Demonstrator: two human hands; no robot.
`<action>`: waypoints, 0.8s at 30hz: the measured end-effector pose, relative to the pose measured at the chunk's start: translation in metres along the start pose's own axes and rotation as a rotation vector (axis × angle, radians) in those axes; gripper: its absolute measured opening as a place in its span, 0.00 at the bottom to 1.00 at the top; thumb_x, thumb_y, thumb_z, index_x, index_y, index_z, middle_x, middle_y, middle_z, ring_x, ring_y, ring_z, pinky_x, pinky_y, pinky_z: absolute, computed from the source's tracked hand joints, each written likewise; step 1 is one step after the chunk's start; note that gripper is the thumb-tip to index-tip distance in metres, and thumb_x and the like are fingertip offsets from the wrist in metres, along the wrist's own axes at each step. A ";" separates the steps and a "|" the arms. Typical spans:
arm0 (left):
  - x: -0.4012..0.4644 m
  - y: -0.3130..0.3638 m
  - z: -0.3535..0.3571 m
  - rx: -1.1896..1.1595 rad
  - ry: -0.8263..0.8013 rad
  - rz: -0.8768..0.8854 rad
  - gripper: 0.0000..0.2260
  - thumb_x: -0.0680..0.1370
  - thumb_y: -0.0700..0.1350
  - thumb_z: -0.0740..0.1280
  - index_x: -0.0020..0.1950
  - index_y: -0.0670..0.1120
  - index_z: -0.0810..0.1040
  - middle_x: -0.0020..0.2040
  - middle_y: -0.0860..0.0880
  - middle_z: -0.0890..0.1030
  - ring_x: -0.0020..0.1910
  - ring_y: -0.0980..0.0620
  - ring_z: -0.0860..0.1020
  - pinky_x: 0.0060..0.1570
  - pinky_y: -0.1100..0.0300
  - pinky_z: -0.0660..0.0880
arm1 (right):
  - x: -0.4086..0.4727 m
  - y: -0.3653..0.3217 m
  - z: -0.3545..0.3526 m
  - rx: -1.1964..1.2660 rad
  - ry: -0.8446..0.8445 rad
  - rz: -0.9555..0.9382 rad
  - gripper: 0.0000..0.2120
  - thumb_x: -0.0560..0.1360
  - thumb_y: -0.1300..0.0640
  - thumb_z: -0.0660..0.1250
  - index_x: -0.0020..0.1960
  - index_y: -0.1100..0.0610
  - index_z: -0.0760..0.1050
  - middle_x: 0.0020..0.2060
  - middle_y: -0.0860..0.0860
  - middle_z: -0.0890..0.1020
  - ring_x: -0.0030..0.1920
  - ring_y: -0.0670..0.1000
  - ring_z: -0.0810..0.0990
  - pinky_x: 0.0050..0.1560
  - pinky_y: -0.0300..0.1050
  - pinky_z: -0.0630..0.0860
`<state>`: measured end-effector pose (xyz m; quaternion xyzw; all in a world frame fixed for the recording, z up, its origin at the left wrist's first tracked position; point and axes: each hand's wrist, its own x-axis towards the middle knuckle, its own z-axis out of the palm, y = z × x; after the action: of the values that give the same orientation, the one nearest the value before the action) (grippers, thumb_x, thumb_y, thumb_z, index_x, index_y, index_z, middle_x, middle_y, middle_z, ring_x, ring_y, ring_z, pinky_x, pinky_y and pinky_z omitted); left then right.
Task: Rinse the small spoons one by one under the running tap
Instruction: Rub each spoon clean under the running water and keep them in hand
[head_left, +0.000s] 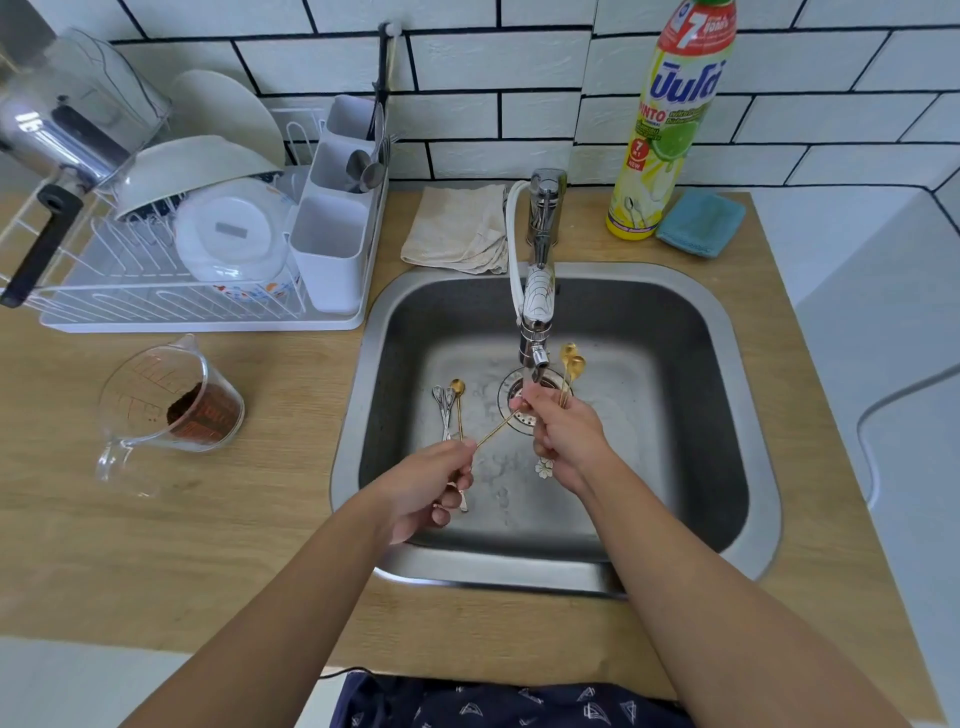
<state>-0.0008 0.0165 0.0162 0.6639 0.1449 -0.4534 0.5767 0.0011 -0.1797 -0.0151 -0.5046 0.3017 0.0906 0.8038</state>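
My left hand grips several small spoons; their silver and gold bowls fan up over the sink's left side. It also pinches the handle of one gold spoon that slants toward the tap. My right hand rubs that spoon's bowl end just below the tap spout, over the drain. The same hand grips two gold spoons, bowls up, with a flower-shaped handle end below the palm. Whether water flows is hard to tell.
The steel sink is set in a wooden counter. A dish rack with bowls and a cutlery caddy stands left. A glass measuring cup sits near the sink. Behind it lie a cloth, detergent bottle and blue sponge.
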 end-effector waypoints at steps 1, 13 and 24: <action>0.000 0.001 0.000 0.035 0.014 0.029 0.15 0.84 0.55 0.60 0.43 0.48 0.68 0.31 0.53 0.71 0.27 0.55 0.60 0.24 0.64 0.57 | 0.001 0.001 0.000 0.007 0.021 0.007 0.11 0.79 0.50 0.72 0.40 0.54 0.82 0.43 0.53 0.89 0.21 0.44 0.59 0.22 0.36 0.58; -0.002 0.011 0.001 -0.210 -0.059 0.003 0.15 0.80 0.57 0.66 0.38 0.50 0.73 0.25 0.53 0.65 0.20 0.56 0.61 0.21 0.65 0.57 | -0.003 0.004 -0.001 0.122 -0.100 -0.022 0.12 0.85 0.55 0.62 0.62 0.62 0.76 0.55 0.53 0.88 0.21 0.43 0.60 0.23 0.35 0.60; 0.011 -0.003 0.010 -0.081 0.046 0.183 0.13 0.83 0.54 0.61 0.52 0.45 0.76 0.34 0.51 0.74 0.26 0.56 0.65 0.24 0.63 0.64 | -0.001 0.003 0.001 -0.042 0.070 -0.081 0.12 0.81 0.48 0.69 0.45 0.56 0.81 0.47 0.52 0.89 0.20 0.43 0.59 0.21 0.37 0.59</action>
<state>-0.0014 0.0050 0.0070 0.6607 0.1150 -0.3774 0.6386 -0.0011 -0.1772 -0.0165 -0.5359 0.3070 0.0468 0.7851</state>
